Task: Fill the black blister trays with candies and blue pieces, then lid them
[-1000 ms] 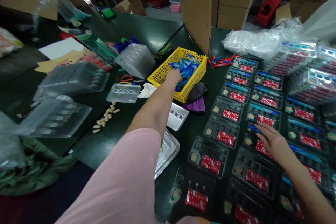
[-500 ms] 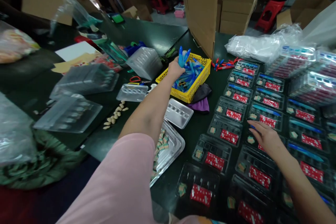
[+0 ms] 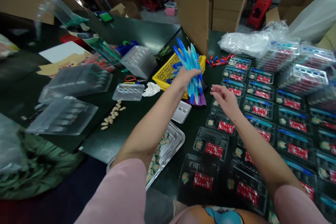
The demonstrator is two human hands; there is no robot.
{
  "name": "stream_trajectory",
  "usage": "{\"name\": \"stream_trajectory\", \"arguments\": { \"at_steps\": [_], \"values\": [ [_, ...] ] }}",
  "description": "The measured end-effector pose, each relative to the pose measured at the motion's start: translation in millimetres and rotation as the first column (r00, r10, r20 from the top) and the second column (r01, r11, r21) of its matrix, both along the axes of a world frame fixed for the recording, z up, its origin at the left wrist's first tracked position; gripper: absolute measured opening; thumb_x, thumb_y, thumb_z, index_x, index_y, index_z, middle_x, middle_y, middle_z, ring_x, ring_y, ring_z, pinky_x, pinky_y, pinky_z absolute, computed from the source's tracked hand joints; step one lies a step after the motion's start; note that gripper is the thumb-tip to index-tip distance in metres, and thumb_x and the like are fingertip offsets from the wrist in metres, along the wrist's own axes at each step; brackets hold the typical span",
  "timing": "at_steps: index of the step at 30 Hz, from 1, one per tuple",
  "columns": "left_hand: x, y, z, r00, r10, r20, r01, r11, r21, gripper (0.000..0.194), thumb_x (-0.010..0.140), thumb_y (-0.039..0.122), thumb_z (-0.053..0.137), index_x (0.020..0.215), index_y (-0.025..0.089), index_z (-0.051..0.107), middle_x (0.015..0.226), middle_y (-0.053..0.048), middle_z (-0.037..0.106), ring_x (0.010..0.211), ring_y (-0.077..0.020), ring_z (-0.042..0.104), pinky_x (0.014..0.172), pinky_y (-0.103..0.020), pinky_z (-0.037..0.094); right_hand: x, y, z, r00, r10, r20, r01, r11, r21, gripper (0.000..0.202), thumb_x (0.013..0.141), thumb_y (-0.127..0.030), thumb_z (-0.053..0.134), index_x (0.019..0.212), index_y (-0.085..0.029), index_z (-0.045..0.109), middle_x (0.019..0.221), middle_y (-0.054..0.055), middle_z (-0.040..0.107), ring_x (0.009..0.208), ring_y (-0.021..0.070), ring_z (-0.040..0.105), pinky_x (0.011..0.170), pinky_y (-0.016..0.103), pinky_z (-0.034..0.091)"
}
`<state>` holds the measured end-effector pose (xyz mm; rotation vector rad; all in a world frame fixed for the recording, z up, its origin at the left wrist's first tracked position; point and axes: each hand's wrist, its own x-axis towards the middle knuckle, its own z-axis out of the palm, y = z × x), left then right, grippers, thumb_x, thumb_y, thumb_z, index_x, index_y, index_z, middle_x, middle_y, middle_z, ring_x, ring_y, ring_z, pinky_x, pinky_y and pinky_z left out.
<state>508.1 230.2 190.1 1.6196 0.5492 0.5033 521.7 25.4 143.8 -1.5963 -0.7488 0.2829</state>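
A dark green table (image 3: 98, 145) carries a yellow basket (image 3: 162, 83) at far centre, a metal tray (image 3: 175, 141) nearer, scissors (image 3: 130, 78) and beige pieces (image 3: 113, 116) left, clear blister trays (image 3: 211, 136) in rows right, stacked packs (image 3: 279, 57) beyond.

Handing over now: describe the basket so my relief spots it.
On the dark table, find the upright cardboard panel. In front of it, partly hidden by the left hand and blue bundle, is the basket: yellow with perforated walls, unlike the clear trays nearby.
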Motion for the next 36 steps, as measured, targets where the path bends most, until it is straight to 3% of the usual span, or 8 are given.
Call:
{"name": "stream_trajectory", "arguments": {
  "at_steps": [6,11,15,20,23,28,33,36],
  "values": [
    [-66.8,-66.0,-48.4,0.998,-0.060,0.014,0.061,0.900,-0.432,0.039,0.044,0.029,0.084,0.075,0.015,0.063,0.069,-0.001,0.064,0.076,-0.0204,0.064,0.069,-0.029,0.052,-24.0,11.9,-26.3,0.982,0.001,-0.188,0.004,1.000,0.028,0.027,0.074,-0.040,0.072,0.086,-0.021,0.056,0.076,-0.002,0.060,0.070,0.0137,0.058,0.069,0.029,0.050],
    [-112.1,-86.6,-74.3,0.989,-0.075,-0.128,-0.006,0.843,-0.538,0.044,0.040,0.031,0.091,0.072,0.014,0.065,0.065,-0.002,0.066,0.060,-0.0157,0.060,0.059,-0.028,0.051,-62.4,-10.1,-63.0,0.925,0.075,-0.373,-0.076,0.997,0.012,0.031,0.070,-0.037,0.073,0.091,-0.021,0.057,0.073,-0.004,0.059,0.067,0.0121,0.056,0.065,0.026,0.046],
    [-134.7,-98.6,-85.3,0.987,-0.057,-0.150,-0.039,0.823,-0.566,0.045,0.039,0.032,0.091,0.073,0.014,0.067,0.064,-0.002,0.067,0.057,-0.0148,0.060,0.055,-0.026,0.049,-71.2,-35.0,-69.1,0.932,0.114,-0.345,-0.147,0.987,-0.071,0.026,0.074,-0.035,0.068,0.094,-0.018,0.063,0.078,-0.002,0.064,0.070,0.0123,0.058,0.068,0.026,0.047],
    [-148.9,-106.5,-87.0,0.976,-0.042,-0.216,-0.090,0.818,-0.568,0.048,0.042,0.035,0.090,0.080,0.014,0.068,0.062,-0.001,0.066,0.054,-0.0136,0.059,0.051,-0.023,0.046,-15.8,-72.2,-63.2,0.998,-0.031,-0.062,0.013,0.961,-0.278,0.023,0.078,-0.029,0.063,0.098,-0.018,0.067,0.083,0.001,0.067,0.074,0.0159,0.061,0.072,0.031,0.049],
    [-154.9,-111.6,-84.8,0.981,-0.050,-0.188,-0.070,0.811,-0.580,0.063,0.042,0.031,0.090,0.099,0.015,0.069,0.066,0.001,0.067,0.055,-0.0128,0.059,0.052,-0.023,0.046,33.9,-84.8,-61.2,0.941,-0.114,0.318,0.267,0.828,-0.493,0.021,0.082,-0.016,0.058,0.101,-0.015,0.068,0.095,0.009,0.068,0.087,0.0215,0.061,0.083,0.037,0.048],
    [-159.6,-120.1,-86.1,0.978,-0.085,-0.190,-0.054,0.777,-0.627,0.082,0.044,0.030,0.090,0.120,0.017,0.063,0.068,0.002,0.067,0.053,-0.0131,0.059,0.051,-0.024,0.045,82.1,-80.9,-70.0,0.841,0.099,0.532,0.372,0.608,-0.701,0.024,0.087,-0.009,0.054,0.105,-0.012,0.069,0.106,0.018,0.066,0.098,0.0281,0.056,0.091,0.042,0.043],
    [-157.6,-125.1,-86.6,0.976,-0.107,-0.192,-0.045,0.758,-0.650,0.080,0.043,0.028,0.089,0.118,0.015,0.065,0.066,0.001,0.066,0.053,-0.0132,0.058,0.050,-0.024,0.045,88.6,-75.2,-81.2,0.822,0.148,0.551,0.367,0.602,-0.709,0.028,0.091,-0.009,0.048,0.108,-0.011,0.070,0.107,0.018,0.065,0.100,0.0277,0.054,0.094,0.043,0.042],
    [-156.0,-129.7,-85.3,0.978,-0.111,-0.179,-0.037,0.746,-0.665,0.073,0.043,0.025,0.088,0.113,0.014,0.067,0.064,0.001,0.066,0.054,-0.0128,0.058,0.053,-0.025,0.045,69.5,-69.1,-73.9,0.842,0.067,0.535,0.347,0.694,-0.632,0.029,0.090,-0.011,0.050,0.110,-0.010,0.070,0.111,0.019,0.064,0.103,0.0289,0.055,0.096,0.045,0.043]
  ]
}}
